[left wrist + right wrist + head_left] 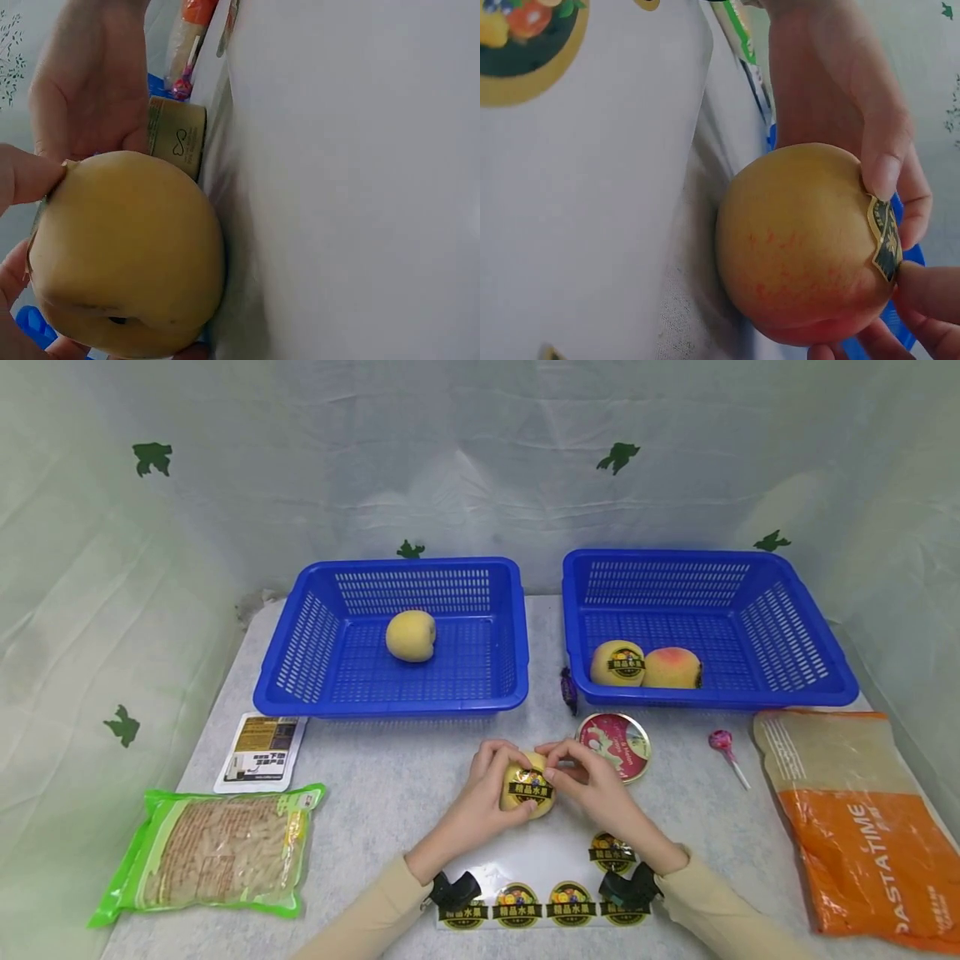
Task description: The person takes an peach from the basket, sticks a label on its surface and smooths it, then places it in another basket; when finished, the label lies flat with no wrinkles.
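In the head view my left hand [480,797] grips a yellow peach [795,232] from its left side, low over the tabletop. A black-and-gold fruit sticker [531,788] lies across the peach's upward face. My right hand [600,785] is at the peach's right side, its thumb and bent forefinger at the sticker's edge. The right wrist view shows fingertips at both ends of the sticker [886,238] and a red blush low on the fruit. From the left wrist, the peach [127,247] shows its stem hollow, with its sticker mostly hidden.
A sticker sheet [540,852] lies under my wrists. One peach [410,636] sits in the left blue basket [390,706]; two stickered peaches are in the right basket [720,697]. Around are a round tin [615,743], lollipop [722,742], wrapped candy [568,690], orange bag [862,852], green-edged bag [225,852] and white packet [261,752].
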`<act>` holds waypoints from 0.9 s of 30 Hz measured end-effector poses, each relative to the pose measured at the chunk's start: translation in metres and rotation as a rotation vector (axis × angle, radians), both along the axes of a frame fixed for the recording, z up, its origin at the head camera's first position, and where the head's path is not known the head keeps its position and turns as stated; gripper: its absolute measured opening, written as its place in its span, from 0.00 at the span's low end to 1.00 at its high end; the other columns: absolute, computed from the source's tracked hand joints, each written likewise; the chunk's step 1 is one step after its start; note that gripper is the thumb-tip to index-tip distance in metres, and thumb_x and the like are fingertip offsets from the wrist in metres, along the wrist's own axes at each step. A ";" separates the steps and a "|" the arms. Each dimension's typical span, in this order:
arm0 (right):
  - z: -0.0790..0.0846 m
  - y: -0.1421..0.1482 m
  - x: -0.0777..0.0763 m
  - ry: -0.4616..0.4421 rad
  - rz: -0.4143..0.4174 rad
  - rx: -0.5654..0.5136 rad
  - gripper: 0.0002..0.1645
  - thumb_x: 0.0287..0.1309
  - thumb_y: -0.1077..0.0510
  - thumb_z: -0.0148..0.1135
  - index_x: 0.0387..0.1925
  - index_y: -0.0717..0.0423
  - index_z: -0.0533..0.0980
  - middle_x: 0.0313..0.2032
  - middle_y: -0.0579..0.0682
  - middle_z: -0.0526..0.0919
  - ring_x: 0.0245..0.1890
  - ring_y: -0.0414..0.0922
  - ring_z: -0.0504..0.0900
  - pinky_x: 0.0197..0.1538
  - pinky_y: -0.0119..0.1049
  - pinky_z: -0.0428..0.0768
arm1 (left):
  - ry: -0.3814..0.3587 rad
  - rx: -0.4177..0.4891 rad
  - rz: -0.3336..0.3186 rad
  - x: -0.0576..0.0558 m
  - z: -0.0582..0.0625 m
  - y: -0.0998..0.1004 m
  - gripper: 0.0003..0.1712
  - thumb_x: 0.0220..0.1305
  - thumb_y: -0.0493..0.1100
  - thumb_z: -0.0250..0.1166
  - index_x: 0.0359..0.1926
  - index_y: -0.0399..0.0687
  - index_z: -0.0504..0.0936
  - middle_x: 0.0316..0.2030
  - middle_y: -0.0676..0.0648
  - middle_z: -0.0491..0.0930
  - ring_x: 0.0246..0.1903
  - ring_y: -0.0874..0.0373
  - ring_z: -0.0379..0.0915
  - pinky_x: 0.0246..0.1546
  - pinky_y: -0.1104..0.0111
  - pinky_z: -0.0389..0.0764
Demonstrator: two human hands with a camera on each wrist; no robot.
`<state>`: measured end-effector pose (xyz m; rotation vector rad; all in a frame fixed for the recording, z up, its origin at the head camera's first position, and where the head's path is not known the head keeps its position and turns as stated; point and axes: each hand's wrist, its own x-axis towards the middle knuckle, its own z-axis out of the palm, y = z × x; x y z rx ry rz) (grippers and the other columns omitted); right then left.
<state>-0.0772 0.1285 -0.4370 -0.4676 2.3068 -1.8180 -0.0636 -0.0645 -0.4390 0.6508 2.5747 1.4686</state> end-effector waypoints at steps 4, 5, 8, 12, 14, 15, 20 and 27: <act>0.000 -0.002 0.001 0.025 -0.033 0.039 0.07 0.57 0.55 0.59 0.30 0.53 0.71 0.47 0.49 0.76 0.48 0.44 0.75 0.45 0.33 0.76 | 0.010 -0.036 -0.006 0.000 -0.002 0.001 0.25 0.48 0.48 0.69 0.45 0.55 0.65 0.52 0.51 0.56 0.53 0.56 0.54 0.49 0.60 0.68; 0.000 -0.002 0.001 0.025 -0.042 0.044 0.07 0.56 0.56 0.59 0.29 0.53 0.71 0.47 0.49 0.77 0.47 0.44 0.76 0.45 0.33 0.76 | 0.014 -0.040 -0.007 0.000 -0.003 0.001 0.26 0.48 0.49 0.69 0.45 0.55 0.65 0.52 0.51 0.56 0.53 0.56 0.54 0.50 0.61 0.68; 0.001 -0.003 0.001 0.012 -0.064 0.046 0.07 0.55 0.57 0.60 0.29 0.54 0.71 0.46 0.50 0.77 0.47 0.44 0.76 0.44 0.33 0.77 | 0.028 -0.043 -0.006 0.001 -0.002 0.002 0.26 0.49 0.51 0.69 0.45 0.54 0.65 0.51 0.51 0.56 0.53 0.57 0.54 0.50 0.61 0.68; 0.004 -0.004 0.000 -0.012 -0.073 0.054 0.07 0.55 0.59 0.61 0.29 0.57 0.71 0.46 0.52 0.77 0.46 0.46 0.76 0.44 0.33 0.77 | 0.038 -0.043 0.006 0.001 -0.001 0.003 0.26 0.49 0.51 0.68 0.45 0.54 0.65 0.52 0.51 0.56 0.54 0.56 0.53 0.50 0.60 0.68; 0.006 -0.003 0.000 -0.020 -0.065 0.055 0.07 0.55 0.60 0.61 0.29 0.57 0.71 0.46 0.53 0.77 0.47 0.47 0.76 0.44 0.32 0.77 | 0.034 -0.040 0.010 0.001 -0.001 0.003 0.26 0.49 0.52 0.68 0.46 0.56 0.66 0.53 0.51 0.56 0.54 0.57 0.53 0.49 0.60 0.68; 0.008 -0.003 0.000 -0.032 -0.053 0.046 0.06 0.55 0.61 0.60 0.30 0.59 0.71 0.47 0.54 0.77 0.47 0.48 0.76 0.44 0.32 0.76 | 0.029 -0.038 0.011 0.001 -0.001 0.002 0.26 0.49 0.53 0.68 0.47 0.58 0.67 0.53 0.52 0.56 0.54 0.57 0.53 0.49 0.59 0.68; 0.017 0.001 0.002 -0.088 0.047 -0.024 0.07 0.53 0.68 0.60 0.33 0.65 0.69 0.51 0.60 0.72 0.51 0.52 0.73 0.50 0.37 0.73 | 0.004 0.002 0.027 0.003 -0.005 0.000 0.26 0.50 0.55 0.67 0.51 0.65 0.70 0.55 0.53 0.55 0.55 0.57 0.52 0.50 0.57 0.65; 0.001 0.006 0.001 -0.098 0.071 -0.054 0.11 0.51 0.67 0.62 0.34 0.62 0.69 0.53 0.58 0.71 0.52 0.49 0.72 0.51 0.34 0.73 | 0.040 0.009 0.032 0.001 -0.007 -0.001 0.25 0.48 0.55 0.68 0.49 0.62 0.74 0.54 0.52 0.58 0.55 0.56 0.55 0.52 0.56 0.64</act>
